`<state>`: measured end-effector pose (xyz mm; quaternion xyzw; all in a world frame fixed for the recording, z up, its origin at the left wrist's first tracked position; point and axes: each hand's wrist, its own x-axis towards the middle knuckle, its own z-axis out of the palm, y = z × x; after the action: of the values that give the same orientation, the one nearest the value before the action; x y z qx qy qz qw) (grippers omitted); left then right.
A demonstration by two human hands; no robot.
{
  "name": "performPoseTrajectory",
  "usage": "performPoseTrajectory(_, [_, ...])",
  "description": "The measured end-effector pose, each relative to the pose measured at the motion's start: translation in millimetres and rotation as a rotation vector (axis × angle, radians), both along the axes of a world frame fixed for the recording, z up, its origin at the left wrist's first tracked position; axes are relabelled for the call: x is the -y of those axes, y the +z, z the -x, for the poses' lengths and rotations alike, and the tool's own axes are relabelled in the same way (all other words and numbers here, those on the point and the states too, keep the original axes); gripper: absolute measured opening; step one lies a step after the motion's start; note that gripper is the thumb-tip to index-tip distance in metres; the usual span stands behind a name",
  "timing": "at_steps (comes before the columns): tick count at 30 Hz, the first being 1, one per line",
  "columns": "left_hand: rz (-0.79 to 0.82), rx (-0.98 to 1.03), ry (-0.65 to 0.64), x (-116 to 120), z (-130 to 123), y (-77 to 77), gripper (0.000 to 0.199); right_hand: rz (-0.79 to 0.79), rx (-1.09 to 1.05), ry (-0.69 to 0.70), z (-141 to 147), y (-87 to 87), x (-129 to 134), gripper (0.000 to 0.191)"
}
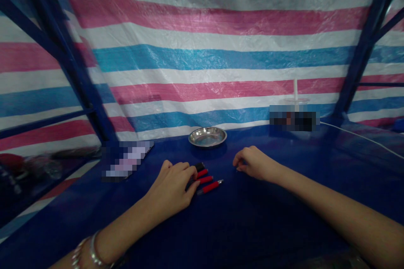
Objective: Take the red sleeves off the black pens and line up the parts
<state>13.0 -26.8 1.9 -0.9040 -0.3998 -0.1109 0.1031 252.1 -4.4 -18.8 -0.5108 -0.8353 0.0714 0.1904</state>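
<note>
Several pens lie side by side on the blue tabletop point(217, 227): red-gripped pens point(211, 187) and a black-gripped one point(200, 166) at the far side. The nearest shows a silver tip pointing right. My left hand point(176, 180) is curled over their left ends, thumb on the near side and fingers on the far side, hiding those ends. To the right of the pens, my right hand point(254, 163) rests low over the table, its fingers closed in a pinch. A tiny pale bit shows under its fingertips, too small to name.
A round shallow metal dish point(207, 138) stands behind the hands. At the left lies a flat blurred-out object point(129, 162). A cup with a straw point(296, 101), partly blurred out, stands at the back right near a white cable point(362, 132). Striped sheeting point(221, 59) hangs behind.
</note>
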Motion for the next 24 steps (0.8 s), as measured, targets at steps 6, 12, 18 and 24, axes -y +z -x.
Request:
performPoseTrajectory(6, [0.024,-0.012,0.019,2.4,-0.8,0.9,0.01,-0.008,-0.048,0.02,5.8,0.4,1.4,0.02])
performPoseTrajectory(12, [0.016,-0.045,0.011,-0.5,1.2,-2.0,0.008,0.017,-0.2,-0.002,9.1,6.6,5.6,0.013])
performPoseTrajectory(18, [-0.014,0.057,-0.012,1.4,-2.5,-0.6,0.011,0.366,-0.743,0.114,20.5,4.1,9.2,0.013])
performPoseTrajectory(24, [0.01,0.128,-0.056,4.7,-5.2,-0.1,0.011,0.442,-0.882,0.185,25.7,2.3,11.9,0.016])
